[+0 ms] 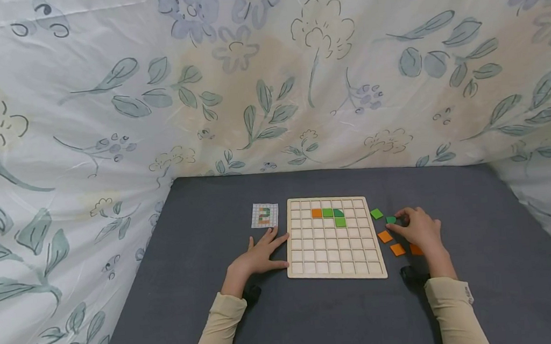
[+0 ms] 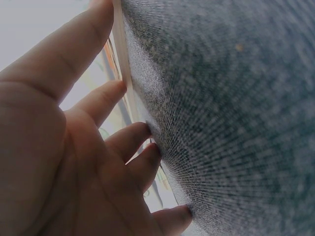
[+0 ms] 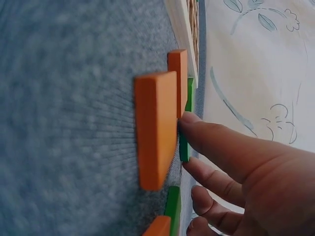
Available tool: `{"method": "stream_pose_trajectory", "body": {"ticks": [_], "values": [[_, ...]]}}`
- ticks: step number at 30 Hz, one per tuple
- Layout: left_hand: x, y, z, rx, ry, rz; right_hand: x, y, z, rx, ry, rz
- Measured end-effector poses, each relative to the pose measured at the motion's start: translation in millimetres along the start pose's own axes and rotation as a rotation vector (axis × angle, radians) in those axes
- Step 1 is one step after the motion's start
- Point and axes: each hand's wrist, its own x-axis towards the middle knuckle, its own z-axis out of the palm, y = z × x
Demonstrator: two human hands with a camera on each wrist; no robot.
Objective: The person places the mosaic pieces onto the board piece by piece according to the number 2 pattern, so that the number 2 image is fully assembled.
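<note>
A pale wooden grid board (image 1: 335, 247) lies flat on the table. In its upper squares sit an orange tile (image 1: 316, 213), a bright green tile (image 1: 327, 212), a dark green one with a rounded corner (image 1: 338, 213) and another bright green tile (image 1: 340, 222). My left hand (image 1: 257, 256), fingers spread, touches the board's left edge with thumb and fingertips. To the right of the board, my right hand (image 1: 420, 231) pinches a dark green tile (image 1: 391, 220) low at the tabletop. Thumb and finger meet that tile's edges (image 3: 184, 150) in the right wrist view.
Beside the right hand lie a bright green tile (image 1: 376, 213) and orange tiles (image 1: 385, 236), one partly covered by the hand. A small pattern card (image 1: 264, 215) rests left of the board. Floral cloth (image 1: 269, 86) hangs behind the dark table (image 1: 316, 320).
</note>
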Motion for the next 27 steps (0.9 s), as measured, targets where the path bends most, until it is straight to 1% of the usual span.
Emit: {"method": "stream_pose_trajectory", "body": {"ticks": [7,12,23,27], "values": [[-0.6,0.3,0.0,0.002,0.002,0.000,3,7,2.6,0.015,-0.006,-0.042],[-1.1,1.3,-0.8,-0.005,0.000,-0.002,4,7,0.1,0.035,-0.024,-0.057],[-0.7,0.5,0.2,0.002,0.003,-0.012,2,-4,-4.3,0.057,-0.029,-0.110],[-0.7,0.4,0.4,0.004,0.006,-0.016,0,-11,-5.4,0.059,-0.043,-0.134]]}}
